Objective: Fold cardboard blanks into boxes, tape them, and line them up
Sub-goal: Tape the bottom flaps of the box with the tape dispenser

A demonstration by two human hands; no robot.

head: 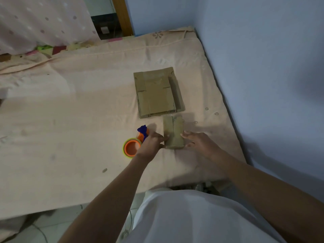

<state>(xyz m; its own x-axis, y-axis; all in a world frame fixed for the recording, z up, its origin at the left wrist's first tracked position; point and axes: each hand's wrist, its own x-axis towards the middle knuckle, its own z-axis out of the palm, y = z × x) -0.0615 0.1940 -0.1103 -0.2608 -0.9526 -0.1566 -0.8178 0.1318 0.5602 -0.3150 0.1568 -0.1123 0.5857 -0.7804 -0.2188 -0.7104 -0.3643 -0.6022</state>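
A small folded cardboard box [173,132] lies on the bed near its front right. My left hand [151,143] touches the box's left side with its fingertips. My right hand [198,142] rests against the box's right side, fingers fairly straight. Behind the box lies a stack of flat cardboard blanks [157,92]. Just left of my left hand sit a tape roll with an orange core [131,148] and an orange and blue tape dispenser [142,131], partly hidden by the hand.
The bed is covered by a peach sheet [78,111]. A blue wall [263,67] runs along the bed's right edge. A dotted curtain [43,20] hangs at the far left. The bed's front edge is near my body.
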